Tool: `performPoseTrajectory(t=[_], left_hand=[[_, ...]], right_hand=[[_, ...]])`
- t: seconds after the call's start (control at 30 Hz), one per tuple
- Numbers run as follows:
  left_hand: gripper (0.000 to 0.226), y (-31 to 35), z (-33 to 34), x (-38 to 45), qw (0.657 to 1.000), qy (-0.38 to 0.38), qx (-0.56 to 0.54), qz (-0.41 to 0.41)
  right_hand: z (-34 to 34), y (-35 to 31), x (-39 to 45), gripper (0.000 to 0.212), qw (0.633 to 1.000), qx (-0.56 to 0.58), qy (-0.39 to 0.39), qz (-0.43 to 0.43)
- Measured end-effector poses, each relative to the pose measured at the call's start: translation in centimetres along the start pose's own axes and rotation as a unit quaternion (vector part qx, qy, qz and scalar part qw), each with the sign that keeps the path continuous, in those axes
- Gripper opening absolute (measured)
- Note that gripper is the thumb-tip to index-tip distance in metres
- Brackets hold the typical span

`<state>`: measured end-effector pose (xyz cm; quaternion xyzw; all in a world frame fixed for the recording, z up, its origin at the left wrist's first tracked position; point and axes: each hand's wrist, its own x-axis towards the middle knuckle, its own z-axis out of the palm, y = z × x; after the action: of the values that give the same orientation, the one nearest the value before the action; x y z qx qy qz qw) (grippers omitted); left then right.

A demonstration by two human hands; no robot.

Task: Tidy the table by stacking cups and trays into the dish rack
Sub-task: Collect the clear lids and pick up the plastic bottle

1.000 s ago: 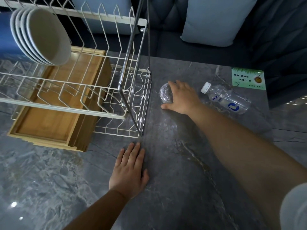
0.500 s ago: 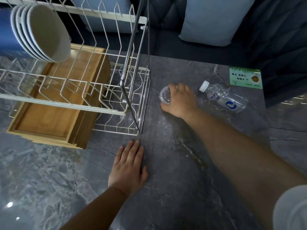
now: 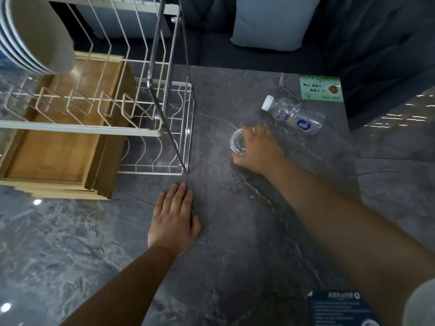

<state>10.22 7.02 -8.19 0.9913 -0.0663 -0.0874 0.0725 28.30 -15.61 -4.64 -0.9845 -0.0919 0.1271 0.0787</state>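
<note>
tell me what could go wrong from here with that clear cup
The right hand wraps the clear glass cup only from one side, so it may slip when lifted. The plastic bottle lying just behind could get knocked and roll. Carrying the cup to the dish rack, it might clip the metal frame.

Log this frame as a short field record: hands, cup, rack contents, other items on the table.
right hand: wrapped around the clear cup standing on the table
left hand: flat on table, palm down, empty
dish rack: bowls on upper tier
wooden trays: stacked under the rack
plastic bottle: lying on its side, capped
green card: flat by table's far edge
</note>
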Motion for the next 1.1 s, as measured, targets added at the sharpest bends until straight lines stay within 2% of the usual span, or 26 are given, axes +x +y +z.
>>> performPoseTrajectory(t=[0.1,0.2,0.27,0.33,0.37,0.47,0.5,0.6,0.8,0.97,1.1], left_hand=[[0.066,0.0,0.1,-0.4,1.000,-0.013,0.010,-0.003],[0.068,-1.3,0.5,-1.0,0.998,-0.019,-0.003,-0.055],[0.070,1.2,-1.1,-0.4,1.000,-0.021,-0.014,-0.001],[0.068,0.5,-1.7,0.2,0.997,-0.022,-0.053,-0.043],[0.065,1.1,-2.1,0.8,0.997,-0.014,-0.072,-0.034],[0.047,5.7,-3.6,3.7,0.988,0.018,-0.140,0.064],[0.045,7.4,-4.3,5.8,0.983,0.008,-0.165,0.081],[0.058,13.8,-6.0,12.8,0.971,-0.062,-0.224,0.046],[0.063,22.2,-9.5,23.3,0.982,-0.100,-0.157,0.018],[0.061,22.8,-10.2,27.2,0.982,-0.153,-0.113,0.013],[0.062,21.7,-9.5,26.7,0.976,-0.199,-0.086,0.018]], right_hand=[[0.5,1.8,-4.1,0.082,0.998,0.023,-0.011,0.049],[1.3,3.3,-6.9,0.082,0.994,0.045,-0.048,0.082],[-0.1,7.7,-12.9,0.078,0.982,0.063,-0.019,0.178],[0.7,8.7,-14.1,0.076,0.979,0.061,-0.015,0.193],[0.7,9.3,-14.7,0.077,0.977,0.060,-0.012,0.202],[0.3,11.2,-16.5,0.077,0.970,0.056,-0.009,0.235],[0.4,11.6,-17.1,0.077,0.969,0.054,-0.012,0.240],[0.9,11.9,-18.1,0.078,0.967,0.052,-0.015,0.247],[1.5,12.2,-18.2,0.076,0.967,0.041,-0.012,0.250],[2.1,12.9,-18.1,0.078,0.973,0.021,0.001,0.228],[2.7,13.6,-18.1,0.082,0.974,0.021,-0.001,0.226]])
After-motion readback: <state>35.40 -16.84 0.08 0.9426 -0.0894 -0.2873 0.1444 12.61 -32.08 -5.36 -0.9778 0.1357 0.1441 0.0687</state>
